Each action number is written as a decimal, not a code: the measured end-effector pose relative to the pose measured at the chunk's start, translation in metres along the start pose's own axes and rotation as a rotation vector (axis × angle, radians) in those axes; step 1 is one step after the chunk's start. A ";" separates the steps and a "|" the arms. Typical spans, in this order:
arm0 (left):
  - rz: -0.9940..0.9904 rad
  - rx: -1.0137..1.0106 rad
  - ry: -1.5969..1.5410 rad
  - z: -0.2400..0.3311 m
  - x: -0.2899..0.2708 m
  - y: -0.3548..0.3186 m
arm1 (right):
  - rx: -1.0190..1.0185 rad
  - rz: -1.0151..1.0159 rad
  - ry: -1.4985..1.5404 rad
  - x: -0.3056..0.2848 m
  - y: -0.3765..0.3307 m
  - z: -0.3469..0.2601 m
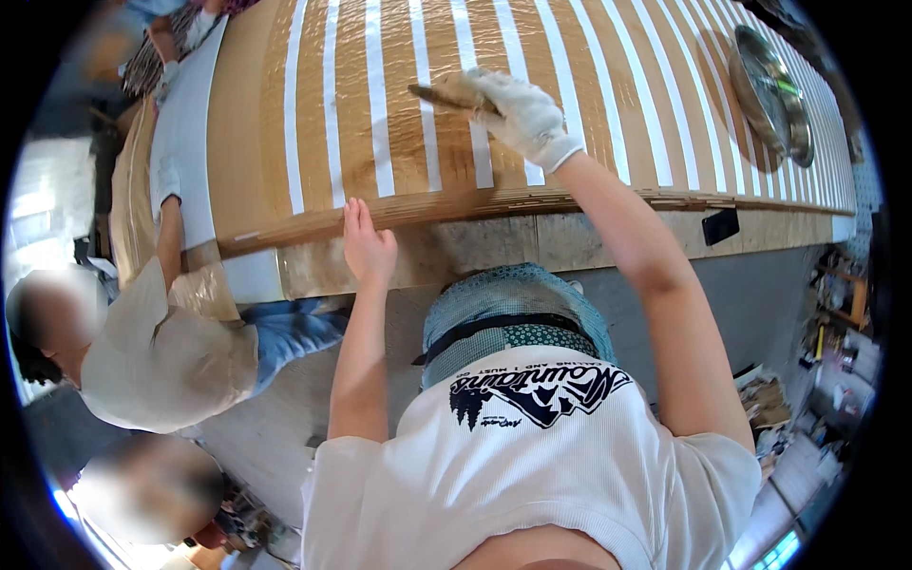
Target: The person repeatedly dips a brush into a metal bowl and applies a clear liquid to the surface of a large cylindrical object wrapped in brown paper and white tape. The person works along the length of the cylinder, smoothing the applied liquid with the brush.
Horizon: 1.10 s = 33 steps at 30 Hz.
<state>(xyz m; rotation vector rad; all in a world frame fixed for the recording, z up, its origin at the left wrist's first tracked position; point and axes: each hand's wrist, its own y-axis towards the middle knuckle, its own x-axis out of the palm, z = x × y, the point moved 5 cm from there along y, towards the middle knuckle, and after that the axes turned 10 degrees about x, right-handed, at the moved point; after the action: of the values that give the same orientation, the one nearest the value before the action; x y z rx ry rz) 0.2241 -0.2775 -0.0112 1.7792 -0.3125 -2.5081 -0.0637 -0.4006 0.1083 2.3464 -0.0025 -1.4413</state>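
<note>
My right hand [524,112], in a white glove, is closed around a flat brush [446,92] with a dark edge. It holds the brush against the wet, glossy brown sheet [399,157], which is crossed by white strips. My bare left hand [369,242] has its fingers stretched out and touches the near edge of the stacked brown sheets. Nothing shows in that hand. Beneath the stack, a strip of the pale worktable [456,252] is visible.
A metal basin [760,100] stands on the striped sheets at the right. A black phone [720,226] lies by the near edge. At left, a person [180,366] reaches onto a white sheet [195,123]; another person's hands [166,81] are at the far left.
</note>
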 end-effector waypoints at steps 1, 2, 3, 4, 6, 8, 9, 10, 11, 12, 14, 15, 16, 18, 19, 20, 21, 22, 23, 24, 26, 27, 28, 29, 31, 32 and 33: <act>0.000 0.005 -0.016 0.000 0.001 -0.002 | -0.004 -0.154 -0.040 0.017 -0.003 -0.005; 0.002 0.012 -0.028 -0.001 0.000 -0.002 | -0.118 -0.099 0.054 0.036 -0.018 -0.005; 0.002 0.018 -0.041 -0.005 -0.001 -0.003 | -0.107 -0.147 0.064 0.036 -0.035 -0.018; 0.013 0.028 -0.046 -0.007 -0.002 -0.003 | -0.110 -0.174 0.040 0.037 -0.052 -0.026; 0.042 0.041 -0.060 -0.003 -0.003 -0.006 | -0.153 -0.222 0.047 0.040 -0.068 -0.021; 0.063 0.047 -0.027 -0.004 0.000 -0.004 | -0.208 -0.262 0.108 0.037 -0.077 -0.012; 0.075 0.053 -0.007 -0.006 0.000 -0.003 | 0.099 -0.579 0.030 0.034 -0.060 -0.009; 0.069 0.041 -0.021 -0.008 0.002 -0.004 | 0.082 -0.513 0.110 0.030 -0.051 -0.005; 0.061 0.041 -0.031 -0.009 0.001 -0.004 | 0.062 -0.445 0.192 0.028 -0.041 -0.001; 0.052 0.041 -0.040 -0.009 -0.001 -0.003 | 0.038 -0.349 0.202 0.025 -0.034 -0.001; 0.040 0.036 -0.059 -0.008 -0.001 -0.004 | -0.006 -0.155 0.227 0.016 -0.026 -0.003; 0.039 0.029 -0.067 -0.010 -0.002 -0.003 | -0.051 -0.183 0.147 0.025 -0.033 -0.003; 0.039 0.024 -0.075 -0.011 -0.001 -0.003 | -0.096 -0.209 0.067 0.035 -0.050 0.001; 0.052 0.019 -0.090 -0.013 -0.001 -0.004 | -0.221 -0.290 -0.051 0.038 -0.069 -0.005; 0.060 0.017 -0.094 -0.013 -0.002 -0.006 | -0.086 -0.417 0.091 0.043 -0.062 0.000; 0.063 0.019 -0.097 -0.013 -0.001 -0.009 | 0.067 -0.541 0.229 0.044 -0.062 0.003; 0.070 0.024 -0.095 -0.015 0.000 -0.010 | 0.219 -0.657 0.371 0.044 -0.060 0.003; 0.078 0.028 -0.087 -0.019 0.001 -0.010 | 0.117 -0.546 0.201 0.028 -0.037 -0.034; 0.075 0.032 -0.101 -0.019 0.001 -0.007 | 0.006 -0.434 0.200 0.031 -0.026 -0.051; 0.072 0.039 -0.112 -0.018 -0.001 -0.005 | -0.103 -0.318 0.198 0.035 -0.013 -0.063; 0.038 0.044 -0.117 -0.015 -0.004 -0.003 | -0.184 -0.227 0.214 0.048 0.002 -0.085; 0.014 0.044 -0.110 -0.014 -0.006 -0.002 | -0.163 -0.246 0.233 0.061 0.006 -0.090; -0.006 0.050 -0.106 -0.014 -0.006 0.001 | -0.159 -0.305 0.143 0.071 0.000 -0.095; -0.005 0.051 -0.121 -0.015 -0.008 0.002 | -0.152 -0.362 0.054 0.077 -0.013 -0.100; 0.032 0.058 -0.196 -0.027 0.000 -0.006 | -0.269 -0.196 0.170 0.074 -0.033 -0.098; -0.037 0.044 -0.122 -0.020 -0.004 -0.003 | -0.207 -0.283 0.261 0.079 -0.038 -0.085; -0.030 0.063 -0.105 -0.015 -0.007 -0.001 | -0.012 -0.366 0.325 0.071 -0.035 -0.072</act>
<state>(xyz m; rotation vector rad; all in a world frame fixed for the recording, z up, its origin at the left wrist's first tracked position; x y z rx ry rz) 0.2406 -0.2774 -0.0095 1.6883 -0.3774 -2.6471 0.0250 -0.3595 0.0648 2.6406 0.5460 -1.1794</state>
